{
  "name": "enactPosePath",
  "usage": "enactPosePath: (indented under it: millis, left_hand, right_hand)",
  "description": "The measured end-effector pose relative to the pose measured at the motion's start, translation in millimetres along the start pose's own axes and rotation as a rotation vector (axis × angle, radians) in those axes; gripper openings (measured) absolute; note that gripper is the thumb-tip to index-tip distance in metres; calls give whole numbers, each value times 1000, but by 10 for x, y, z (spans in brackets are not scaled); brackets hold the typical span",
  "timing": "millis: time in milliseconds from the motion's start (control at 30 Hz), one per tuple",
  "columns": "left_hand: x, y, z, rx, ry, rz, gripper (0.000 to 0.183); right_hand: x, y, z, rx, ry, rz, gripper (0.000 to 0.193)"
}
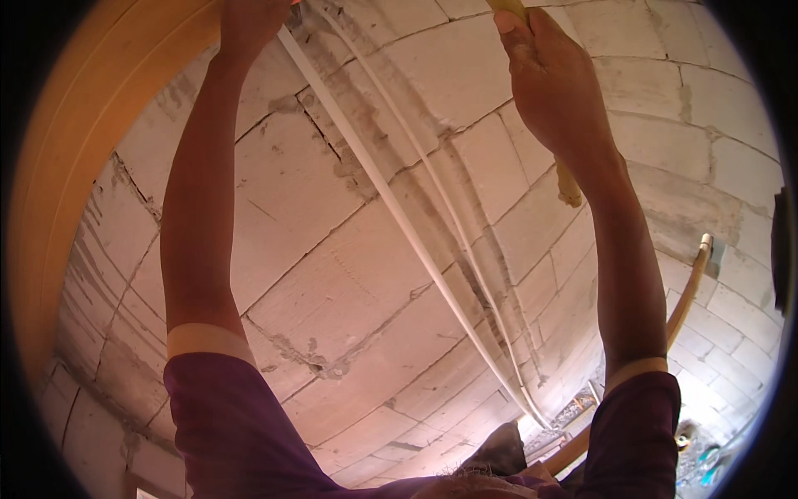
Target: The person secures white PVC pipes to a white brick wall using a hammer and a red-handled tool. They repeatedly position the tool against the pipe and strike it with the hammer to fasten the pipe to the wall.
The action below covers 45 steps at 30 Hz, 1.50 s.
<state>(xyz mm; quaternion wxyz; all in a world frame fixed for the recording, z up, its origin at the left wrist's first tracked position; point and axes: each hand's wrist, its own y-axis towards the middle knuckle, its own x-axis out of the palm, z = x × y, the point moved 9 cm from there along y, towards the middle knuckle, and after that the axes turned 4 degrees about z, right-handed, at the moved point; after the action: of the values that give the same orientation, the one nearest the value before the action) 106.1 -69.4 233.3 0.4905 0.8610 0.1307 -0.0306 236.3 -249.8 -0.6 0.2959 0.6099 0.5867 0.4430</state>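
My left hand [252, 32] is raised at the upper left, cut off by the top edge, so its fingers are hidden. Beside it, the upper end of a straight white pipe [374, 170] runs down along the block wall [332, 241]. A small bit of orange [296, 2] shows next to this hand; what it belongs to is out of view. At the upper right, my right hand [559, 87] is closed around a yellowish wooden handle [567, 185]. The handle's lower end sticks out below the fist, while its upper end leaves the picture.
A second thin pale pipe [432, 170] lies in a groove cut into the wall. Curved orange-brown boarding [75, 141] borders the far left. A brown pole with a pale tip [694, 279] leans at the right. Rubble and small items [702, 457] lie below right.
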Motion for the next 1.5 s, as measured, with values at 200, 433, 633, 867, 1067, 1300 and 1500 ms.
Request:
enactPosePath:
  millis: [200, 433, 633, 867, 1067, 1300, 1500]
  left_hand:
    - [6, 38, -89, -83, 59, -27, 39]
    - [10, -20, -172, -56, -48, 4, 37]
    - [-19, -83, -167, -60, 187, 23, 35]
    - [124, -140, 70, -31, 66, -4, 34]
    - [37, -165, 69, 24, 138, 15, 25]
    - [187, -150, 52, 95, 167, -40, 22]
    - [257, -98, 195, 70, 213, -96, 25]
  right_hand:
    - [104, -107, 257, 94, 90, 24, 43]
    - [243, -129, 113, 106, 109, -13, 43]
    - [209, 45, -303, -126, 55, 130, 26]
    - [745, 436, -547, -195, 173, 169, 23]
    - [616, 327, -627, -151, 265, 285, 24]
    - [561, 521, -552, -254, 168, 301, 24]
    - [794, 660, -344, -235, 91, 108, 26]
